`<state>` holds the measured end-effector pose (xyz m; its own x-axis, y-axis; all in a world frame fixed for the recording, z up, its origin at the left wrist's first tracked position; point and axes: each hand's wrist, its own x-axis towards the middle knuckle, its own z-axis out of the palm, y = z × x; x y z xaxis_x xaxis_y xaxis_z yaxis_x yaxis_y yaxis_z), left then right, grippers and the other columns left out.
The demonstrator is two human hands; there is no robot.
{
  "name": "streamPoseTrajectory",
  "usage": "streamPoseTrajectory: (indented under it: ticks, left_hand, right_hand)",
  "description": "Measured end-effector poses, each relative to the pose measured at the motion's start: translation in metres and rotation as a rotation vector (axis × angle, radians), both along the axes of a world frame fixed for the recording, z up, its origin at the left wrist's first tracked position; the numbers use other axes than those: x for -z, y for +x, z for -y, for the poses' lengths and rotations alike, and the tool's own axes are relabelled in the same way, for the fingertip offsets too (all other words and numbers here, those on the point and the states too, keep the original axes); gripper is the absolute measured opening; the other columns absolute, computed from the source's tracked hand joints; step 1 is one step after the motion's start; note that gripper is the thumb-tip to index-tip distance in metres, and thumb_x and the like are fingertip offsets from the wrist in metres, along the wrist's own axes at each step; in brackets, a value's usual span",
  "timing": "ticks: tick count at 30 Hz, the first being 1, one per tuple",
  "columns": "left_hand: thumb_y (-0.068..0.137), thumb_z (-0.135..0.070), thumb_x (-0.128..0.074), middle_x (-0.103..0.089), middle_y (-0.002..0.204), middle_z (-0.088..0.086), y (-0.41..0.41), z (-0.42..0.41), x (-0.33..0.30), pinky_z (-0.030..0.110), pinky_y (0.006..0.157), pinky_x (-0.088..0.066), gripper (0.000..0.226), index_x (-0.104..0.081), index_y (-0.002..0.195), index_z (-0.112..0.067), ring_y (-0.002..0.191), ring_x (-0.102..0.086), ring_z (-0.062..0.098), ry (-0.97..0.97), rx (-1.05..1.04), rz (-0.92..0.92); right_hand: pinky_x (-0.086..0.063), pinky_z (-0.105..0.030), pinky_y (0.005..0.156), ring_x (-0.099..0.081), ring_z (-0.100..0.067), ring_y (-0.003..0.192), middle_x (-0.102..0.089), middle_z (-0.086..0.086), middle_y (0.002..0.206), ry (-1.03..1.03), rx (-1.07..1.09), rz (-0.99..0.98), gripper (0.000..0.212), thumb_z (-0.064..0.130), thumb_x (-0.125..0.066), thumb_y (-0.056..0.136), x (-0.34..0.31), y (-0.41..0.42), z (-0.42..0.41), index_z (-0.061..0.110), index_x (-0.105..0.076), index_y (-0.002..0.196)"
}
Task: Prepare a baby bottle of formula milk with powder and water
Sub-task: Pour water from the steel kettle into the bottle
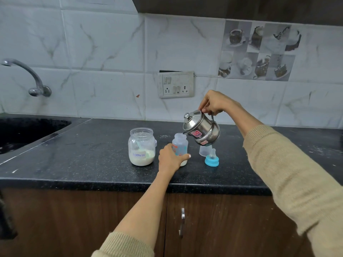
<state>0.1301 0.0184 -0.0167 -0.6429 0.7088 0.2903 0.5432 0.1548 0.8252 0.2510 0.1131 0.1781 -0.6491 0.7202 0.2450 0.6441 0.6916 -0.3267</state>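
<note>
Baby bottle (180, 143) stands upright on the black counter (92, 156), mid-frame, open mouth, no teat on it, pale powder or milk visible at the bottom. My left hand (171, 158) wraps its lower half, fingers curled round the front, thumb side behind, firm hold. Steel kettle (201, 129) tilted hard to the left, spout right at the bottle's rim, lid on; can't make out the water stream itself. My right hand (215, 103) clamps the kettle's handle from above, fingers closed round it. Red sticker on the kettle's belly, another small one lower down.

Just left of the bottle: clear jar (142, 146) labelled "Formula", lid off, white powder in the bottom third, a scoop (138, 144) leaning inside. Just right of the bottle: blue collar with teat (212, 158) sitting on the counter, teat up. Clear cap (205, 150) behind it, partly under the kettle.

Further out: dark sink (27, 130) at far left, tap (27, 76) on the tiled wall above it, switch plate (176, 84) on the wall behind the kettle. Beige sleeves on both arms.
</note>
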Motion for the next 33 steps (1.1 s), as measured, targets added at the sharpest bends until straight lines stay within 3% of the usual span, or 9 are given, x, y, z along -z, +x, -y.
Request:
streamPoseTrajectory:
  ticks: [33]
  left_hand:
    - [0.068, -0.04, -0.082, -0.06, 0.125, 0.007, 0.0021, 0.0054, 0.0084, 0.039, 0.1, -0.047, 0.07, -0.051, 0.124, -0.013, 0.116, -0.056, 0.022, 0.025, 0.027, 0.032]
  right_hand:
    - [-0.044, -0.021, 0.05, -0.057, -0.014, 0.064, -0.062, 0.0, 0.069, 0.023, 0.024, 0.046, 0.023, -0.004, -0.059, 0.088, -0.0031, -0.0026, 0.0046, 0.008, -0.073, 0.102]
